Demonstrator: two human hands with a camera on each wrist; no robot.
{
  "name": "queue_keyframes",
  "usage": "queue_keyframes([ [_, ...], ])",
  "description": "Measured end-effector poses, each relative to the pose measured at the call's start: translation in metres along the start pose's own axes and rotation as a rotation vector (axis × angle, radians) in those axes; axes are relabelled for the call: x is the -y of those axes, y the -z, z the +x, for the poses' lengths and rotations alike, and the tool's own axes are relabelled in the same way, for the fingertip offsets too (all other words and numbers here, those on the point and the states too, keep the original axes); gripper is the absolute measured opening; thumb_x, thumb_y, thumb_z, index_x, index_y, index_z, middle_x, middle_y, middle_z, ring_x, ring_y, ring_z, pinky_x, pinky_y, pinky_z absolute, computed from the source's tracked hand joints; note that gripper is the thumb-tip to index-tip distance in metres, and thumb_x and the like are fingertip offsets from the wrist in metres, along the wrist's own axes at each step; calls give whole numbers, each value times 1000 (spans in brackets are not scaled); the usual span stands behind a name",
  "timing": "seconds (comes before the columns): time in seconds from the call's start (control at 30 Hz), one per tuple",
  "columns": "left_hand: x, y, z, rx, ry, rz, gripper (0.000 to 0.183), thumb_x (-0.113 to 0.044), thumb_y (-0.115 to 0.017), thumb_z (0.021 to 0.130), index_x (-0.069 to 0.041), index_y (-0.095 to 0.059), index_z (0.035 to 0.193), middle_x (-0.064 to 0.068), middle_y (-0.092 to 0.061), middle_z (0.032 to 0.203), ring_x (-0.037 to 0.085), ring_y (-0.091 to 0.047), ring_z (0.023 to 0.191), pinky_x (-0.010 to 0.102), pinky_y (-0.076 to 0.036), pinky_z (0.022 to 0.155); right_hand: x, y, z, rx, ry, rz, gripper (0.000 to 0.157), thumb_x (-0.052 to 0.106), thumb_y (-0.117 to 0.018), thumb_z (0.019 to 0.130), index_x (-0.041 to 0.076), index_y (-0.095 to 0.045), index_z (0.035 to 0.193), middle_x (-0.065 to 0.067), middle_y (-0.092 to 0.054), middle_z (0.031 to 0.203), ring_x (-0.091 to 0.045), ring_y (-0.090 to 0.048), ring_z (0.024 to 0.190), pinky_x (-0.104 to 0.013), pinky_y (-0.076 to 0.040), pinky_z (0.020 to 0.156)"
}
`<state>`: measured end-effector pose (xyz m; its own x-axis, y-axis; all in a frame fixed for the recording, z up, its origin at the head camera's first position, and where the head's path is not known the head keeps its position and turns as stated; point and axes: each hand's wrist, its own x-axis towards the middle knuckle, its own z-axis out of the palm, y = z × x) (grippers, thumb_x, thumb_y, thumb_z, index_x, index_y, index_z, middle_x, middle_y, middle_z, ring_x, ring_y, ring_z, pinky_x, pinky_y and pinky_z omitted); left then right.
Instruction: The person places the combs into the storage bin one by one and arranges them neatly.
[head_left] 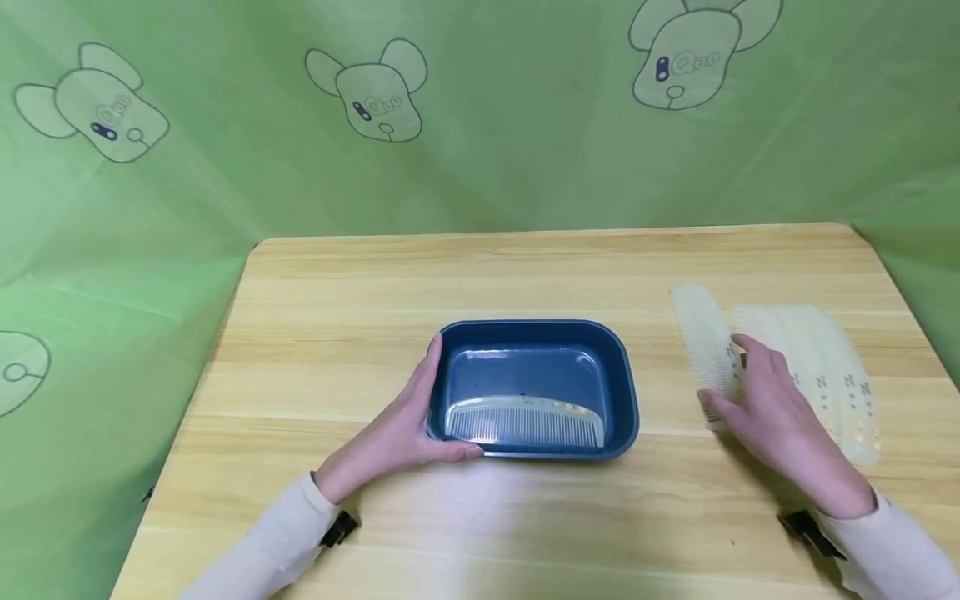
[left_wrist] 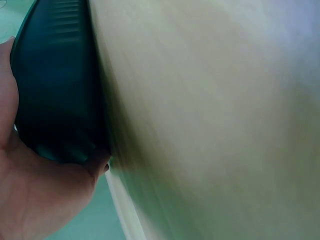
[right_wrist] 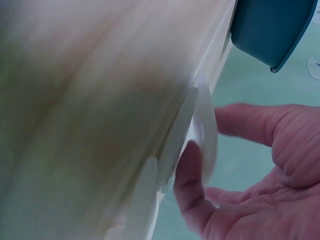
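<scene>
In the head view a blue plastic box [head_left: 525,367] stands on the table, and my left hand [head_left: 408,425] grips its left end, thumb along the near side. The left wrist view shows the box's dark side wall [left_wrist: 57,85] between thumb and fingers. A pale translucent comb [head_left: 525,423] lies inside along the near wall, teeth towards me. To the right, my right hand [head_left: 772,408] pinches another pale comb [head_left: 696,333] by its near part, thumb on one edge and fingers on the other. In the right wrist view this comb [right_wrist: 206,130] stands tilted between them.
Several matching combs [head_left: 795,329] lie overlapped right of my right hand, partly hidden by it. The wooden table [head_left: 360,308] ends at a green cloth backdrop [head_left: 510,167] with printed animal heads. Dark clips [head_left: 812,533] sit at both cuffs.
</scene>
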<state>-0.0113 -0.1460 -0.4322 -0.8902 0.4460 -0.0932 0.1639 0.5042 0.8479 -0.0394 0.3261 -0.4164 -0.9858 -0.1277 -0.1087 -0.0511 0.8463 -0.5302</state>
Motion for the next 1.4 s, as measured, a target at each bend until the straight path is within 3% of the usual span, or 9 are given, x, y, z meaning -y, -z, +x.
queue_keyframes([
  [0.07,0,0,0,3,3,2,149,-44,-98,81,-25,16,175,6,5,182,29,-9,165,55,-23,128,-2,1,0,-4,13,25,89,1,-74,100,-22,-14,162,-56,-41,135,-65,-50,114,-76,-49,89],
  [0.13,0,-1,0,6,6,1,148,-43,-98,82,-26,16,175,6,5,182,29,-9,165,56,-24,128,-3,2,-1,-12,27,42,84,-1,-71,102,-20,-16,163,-51,-50,128,-56,-59,102,-58,-57,78],
  [0.27,1,-1,0,2,8,-1,148,-43,-98,82,-26,16,175,5,5,182,29,-9,165,57,-24,128,-6,4,-2,-26,45,66,75,0,-67,106,-16,-20,163,-38,-61,115,-37,-62,87,-28,-46,60],
  [0.53,1,-1,0,5,13,-5,149,-45,-98,81,-28,16,175,4,6,182,29,-8,165,58,-24,127,-6,5,-7,-115,99,138,63,-2,-63,107,-10,-33,162,-17,-55,103,-12,-46,81,-21,-37,61],
  [0.73,1,-1,1,1,13,-14,149,-45,-98,81,-27,16,175,4,6,182,29,-8,165,58,-24,127,-2,4,-5,-146,138,279,63,-5,-63,107,-8,-34,163,-19,-63,110,-1,-54,90,-4,-42,78],
  [0.83,2,-1,1,3,19,-25,149,-45,-98,80,-27,16,175,4,7,182,29,-7,165,59,-23,127,1,3,-4,-150,148,355,63,-7,-63,106,-8,-35,163,-12,-66,111,-3,-59,92,-5,-47,81],
  [1.0,2,-2,0,-3,20,-21,150,-46,-98,80,-24,15,175,5,7,182,30,-7,165,61,-24,126,10,1,-4,-146,170,472,63,-10,-65,105,-1,-41,163,1,-69,108,-8,-63,86,-14,-51,68],
  [1.17,2,-3,1,-8,10,-31,149,-43,-99,80,-24,15,175,5,5,182,30,-8,165,60,-23,127,24,1,-3,-105,195,537,57,-9,-65,105,4,-49,159,0,-70,107,-11,-62,81,-22,-50,59],
  [1.4,2,-3,0,-9,3,-32,150,-40,-99,80,-23,15,175,5,6,182,30,-8,165,58,-23,127,44,1,-4,-58,243,570,55,-10,-65,105,2,-52,156,-6,-66,106,-13,-60,78,-25,-49,56],
])
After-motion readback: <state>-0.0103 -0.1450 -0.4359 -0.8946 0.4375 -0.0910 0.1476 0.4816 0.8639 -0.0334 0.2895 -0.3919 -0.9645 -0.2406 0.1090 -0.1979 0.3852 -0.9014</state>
